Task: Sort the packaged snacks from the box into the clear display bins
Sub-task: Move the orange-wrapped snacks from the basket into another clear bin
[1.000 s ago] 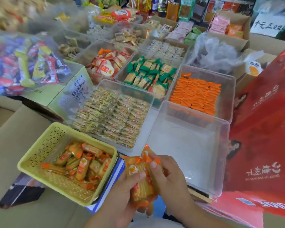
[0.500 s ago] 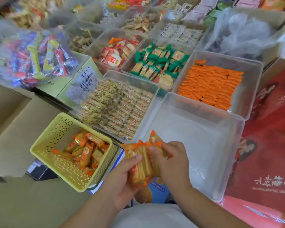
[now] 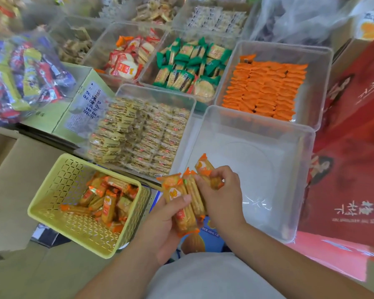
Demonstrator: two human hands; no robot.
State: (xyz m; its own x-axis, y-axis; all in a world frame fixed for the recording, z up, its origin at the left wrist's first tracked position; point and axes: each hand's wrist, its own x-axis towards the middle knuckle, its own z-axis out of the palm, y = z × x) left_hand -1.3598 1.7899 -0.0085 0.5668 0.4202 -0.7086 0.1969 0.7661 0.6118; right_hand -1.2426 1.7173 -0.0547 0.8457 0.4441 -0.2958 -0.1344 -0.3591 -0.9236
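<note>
My left hand (image 3: 162,225) grips a bunch of orange-wrapped cracker packets (image 3: 181,199) from below, thumb across the front. My right hand (image 3: 221,197) pinches one packet (image 3: 204,168) at the top right of the bunch. Both hands hover at the near left corner of an empty clear bin (image 3: 298,190). A yellow perforated basket (image 3: 58,190) to the left holds several more of the same packets (image 3: 108,201).
Filled clear bins stand beyond: pale packets (image 3: 143,134), orange packets (image 3: 266,87), green packets (image 3: 188,65), red-and-white packets (image 3: 127,59). A red carton (image 3: 354,147) rises at the right. A bag of mixed sweets (image 3: 24,76) lies on a green box at the left.
The view has tilted down and closer. Both hands have edged with the bunch toward the empty bin, and my right hand has lifted one packet partly away from the rest.
</note>
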